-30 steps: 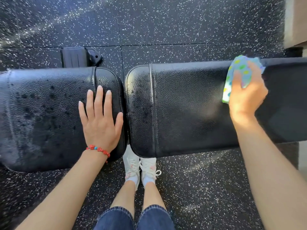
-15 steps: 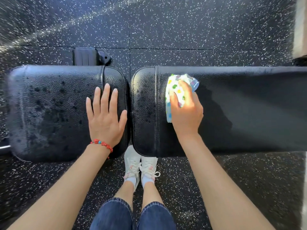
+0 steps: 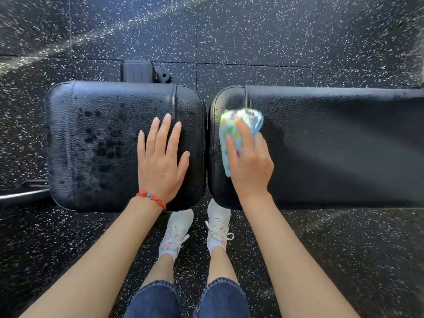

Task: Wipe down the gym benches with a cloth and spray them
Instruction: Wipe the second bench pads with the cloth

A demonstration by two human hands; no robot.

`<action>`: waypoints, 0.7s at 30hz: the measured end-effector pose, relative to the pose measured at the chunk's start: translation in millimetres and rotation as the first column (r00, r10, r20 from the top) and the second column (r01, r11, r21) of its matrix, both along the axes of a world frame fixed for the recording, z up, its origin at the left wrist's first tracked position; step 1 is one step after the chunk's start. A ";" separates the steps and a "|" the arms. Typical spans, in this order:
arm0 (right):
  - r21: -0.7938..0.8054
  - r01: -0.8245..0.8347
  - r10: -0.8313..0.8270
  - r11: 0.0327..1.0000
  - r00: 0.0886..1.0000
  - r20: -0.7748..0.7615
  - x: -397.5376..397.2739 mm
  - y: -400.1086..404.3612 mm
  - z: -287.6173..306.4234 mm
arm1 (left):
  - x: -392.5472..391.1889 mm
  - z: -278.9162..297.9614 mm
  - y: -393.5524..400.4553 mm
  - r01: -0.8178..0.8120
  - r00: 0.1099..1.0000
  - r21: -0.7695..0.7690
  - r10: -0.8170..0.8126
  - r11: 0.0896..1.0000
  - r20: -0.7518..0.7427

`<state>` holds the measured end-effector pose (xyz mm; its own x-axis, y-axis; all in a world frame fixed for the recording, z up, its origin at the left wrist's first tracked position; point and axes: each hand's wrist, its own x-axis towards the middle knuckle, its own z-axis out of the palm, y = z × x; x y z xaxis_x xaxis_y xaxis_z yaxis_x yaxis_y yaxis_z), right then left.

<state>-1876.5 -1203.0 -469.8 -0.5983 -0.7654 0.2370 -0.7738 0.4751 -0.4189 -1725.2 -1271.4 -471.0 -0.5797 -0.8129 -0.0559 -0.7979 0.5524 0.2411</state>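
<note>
A black gym bench lies across the view in two pads. The short seat pad point(image 3: 91, 138) on the left is speckled with wet spray drops. My left hand point(image 3: 160, 157) rests flat on its right part, fingers straight and spread. The long back pad point(image 3: 332, 145) stretches to the right edge. At its left end my right hand point(image 3: 250, 161) presses a folded light-blue cloth with coloured dots point(image 3: 231, 129) onto the pad, fingers laid over it. No spray bottle is in view.
Black speckled rubber floor point(image 3: 252, 31) surrounds the bench. A black frame foot point(image 3: 144, 71) juts out behind the seat pad, and a metal bar point(image 3: 23, 193) runs off at the left. My white trainers point(image 3: 197, 228) stand under the gap between the pads.
My right hand has slid the cloth leftwards along the back pad, from its far right part to its left end. My left hand has stayed flat on the seat pad.
</note>
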 end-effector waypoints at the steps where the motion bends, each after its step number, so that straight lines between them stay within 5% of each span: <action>1: 0.008 -0.008 0.009 1.000 1.000 -0.014 7.0 15.4 -1.9 | 6.4 0.5 0.4 0.006 1.000 -0.003 -0.006 1.000 0.006; 6: 0.069 -0.040 0.044 0.997 0.998 -0.055 35.1 69.9 -1.6 | 32.8 -2.3 7.0 0.036 0.999 -0.011 -0.036 0.999 0.034; 14: 0.040 -0.041 0.042 0.998 0.998 -0.036 30.2 49.2 0.5 | 42.1 -12.3 6.1 0.083 0.994 -0.044 -0.079 0.996 0.072; 21: 0.045 0.111 -0.115 0.993 0.991 0.073 0.7 -61.8 6.9 | 43.2 -16.1 6.3 0.090 0.994 -0.068 -0.085 0.994 0.068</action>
